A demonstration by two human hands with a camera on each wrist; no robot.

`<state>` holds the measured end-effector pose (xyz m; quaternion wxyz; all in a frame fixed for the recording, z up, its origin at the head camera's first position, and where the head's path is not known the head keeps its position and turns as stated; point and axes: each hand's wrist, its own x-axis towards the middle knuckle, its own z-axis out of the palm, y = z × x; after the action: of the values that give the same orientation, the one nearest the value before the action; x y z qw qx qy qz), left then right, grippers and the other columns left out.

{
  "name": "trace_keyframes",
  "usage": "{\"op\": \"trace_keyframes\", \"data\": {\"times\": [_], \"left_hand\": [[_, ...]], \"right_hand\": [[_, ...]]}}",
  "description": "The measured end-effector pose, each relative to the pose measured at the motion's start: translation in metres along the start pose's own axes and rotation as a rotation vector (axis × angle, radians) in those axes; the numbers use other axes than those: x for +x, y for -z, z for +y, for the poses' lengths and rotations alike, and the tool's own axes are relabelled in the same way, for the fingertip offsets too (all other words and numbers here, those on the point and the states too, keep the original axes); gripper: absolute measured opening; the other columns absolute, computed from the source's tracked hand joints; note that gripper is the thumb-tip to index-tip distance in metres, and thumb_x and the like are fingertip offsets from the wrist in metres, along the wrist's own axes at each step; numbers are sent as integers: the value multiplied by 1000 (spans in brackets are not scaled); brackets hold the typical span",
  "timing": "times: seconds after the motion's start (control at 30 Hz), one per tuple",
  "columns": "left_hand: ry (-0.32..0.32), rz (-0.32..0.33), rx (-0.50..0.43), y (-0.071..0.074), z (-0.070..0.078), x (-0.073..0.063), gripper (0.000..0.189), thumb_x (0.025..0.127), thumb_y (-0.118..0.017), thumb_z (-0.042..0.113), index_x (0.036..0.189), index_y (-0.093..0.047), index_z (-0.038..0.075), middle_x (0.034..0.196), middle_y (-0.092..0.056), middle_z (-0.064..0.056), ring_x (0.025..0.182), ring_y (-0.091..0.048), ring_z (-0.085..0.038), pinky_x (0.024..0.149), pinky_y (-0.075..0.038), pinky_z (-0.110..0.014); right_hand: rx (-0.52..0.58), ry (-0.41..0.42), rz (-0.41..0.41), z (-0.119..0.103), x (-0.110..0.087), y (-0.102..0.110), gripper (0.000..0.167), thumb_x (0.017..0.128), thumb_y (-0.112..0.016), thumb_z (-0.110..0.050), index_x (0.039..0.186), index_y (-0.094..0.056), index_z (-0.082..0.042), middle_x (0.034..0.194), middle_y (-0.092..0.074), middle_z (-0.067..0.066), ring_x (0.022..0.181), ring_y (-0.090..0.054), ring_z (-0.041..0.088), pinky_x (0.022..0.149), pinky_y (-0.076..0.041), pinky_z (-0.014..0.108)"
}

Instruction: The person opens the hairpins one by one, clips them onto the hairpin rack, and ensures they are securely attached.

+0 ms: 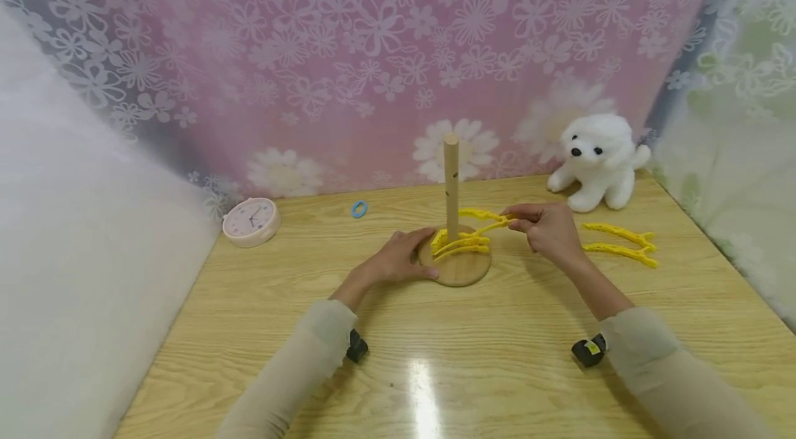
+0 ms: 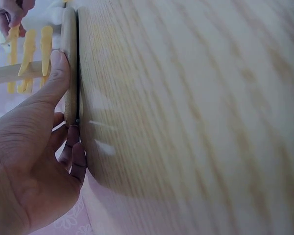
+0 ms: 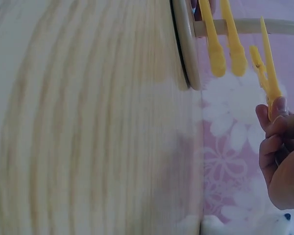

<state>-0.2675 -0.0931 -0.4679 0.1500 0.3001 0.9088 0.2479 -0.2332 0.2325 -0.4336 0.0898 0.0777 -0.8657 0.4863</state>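
A wooden stand, a round base (image 1: 463,274) with an upright post (image 1: 452,183), sits mid-table. My left hand (image 1: 398,258) grips the base's left rim, thumb on top and fingers curled at the edge in the left wrist view. Two yellow banana hair clips (image 3: 216,61) sit low around the post, one above the other. My right hand (image 1: 550,231) pinches another yellow banana clip (image 3: 272,83) by its end, to the right of the post. This clip's arms are spread, pointing toward the post above the other two.
Another yellow banana clip (image 1: 622,251) lies spread on the table at the right. A white plush dog (image 1: 600,159) sits at the back right. A blue ring (image 1: 359,209) lies toward the back, and a pink clock (image 1: 251,222) is at the back left. Flowered cloth hangs behind.
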Motion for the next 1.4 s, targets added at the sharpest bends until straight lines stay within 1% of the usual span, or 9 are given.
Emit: {"op": "trace_keyframes", "data": {"times": [0.1,0.2,0.33,0.43,0.6,0.77,1.0,1.2,1.4], "left_hand": [[7,-2,3,0,-1,-1,97,92,-75,56,167,-24,24,168,-34,-1,136,-38,-28,112,-37,-46],[5,-4,2,0,-2,-1,97,92,-75,56,167,-24,24,169,-33,-1,136,-38,-27,112,-36,-46],[0,-2,2,0,-1,-1,97,92,-75,56,167,-24,23,169,-32,0,136,-38,-27,112,-36,-46],[-2,-3,3,-1,0,0,97,92,-75,55,167,-24,23,169,-32,0,135,-38,-26,112,-36,-46],[1,-7,14,-2,1,1,96,92,-75,55,167,-24,23,169,-32,0,135,-39,-26,112,-36,-45],[10,-5,17,-1,2,0,96,92,-75,55,167,-24,24,169,-32,1,135,-39,-25,112,-36,-44],[22,-11,8,0,1,0,95,91,-75,58,167,-27,24,169,-32,1,136,-38,-25,113,-37,-44],[30,-9,20,0,2,0,94,91,-74,58,165,-30,22,169,-33,-2,139,-37,-26,115,-35,-44],[45,-11,26,-1,2,-1,97,91,-74,59,166,-27,19,169,-32,-2,140,-37,-26,116,-35,-44]], "right_hand": [[-5,0,-14,-1,4,-7,19,99,-70,-3,116,-79,-3,106,-77,21,43,-52,16,38,-34,29],[-34,-3,-20,-5,9,-14,18,99,-71,-5,114,-80,-4,108,-77,20,41,-36,11,41,-28,27],[-70,23,-13,-10,13,-22,16,97,-73,-4,110,-82,-4,110,-77,18,61,-64,22,46,-31,25],[-58,30,-17,-12,14,-26,16,96,-74,-3,109,-82,-3,110,-78,17,85,-73,35,51,-37,24],[-33,36,-38,-12,13,-29,16,95,-75,-2,109,-82,-4,112,-77,17,94,-75,32,64,-52,18],[-37,45,-52,-11,14,-32,16,95,-75,-3,108,-83,-6,114,-77,17,95,-76,29,72,-59,27],[-30,34,-71,-11,16,-35,17,95,-74,-1,110,-82,-5,120,-74,20,97,-75,33,65,-56,28],[-6,36,-98,-10,15,-34,19,96,-74,-2,113,-81,-6,121,-74,20,76,-71,31,48,-41,27],[-8,33,-118,-11,14,-33,19,96,-75,-4,114,-81,-7,117,-76,19,48,-50,17,45,-39,28]]}}
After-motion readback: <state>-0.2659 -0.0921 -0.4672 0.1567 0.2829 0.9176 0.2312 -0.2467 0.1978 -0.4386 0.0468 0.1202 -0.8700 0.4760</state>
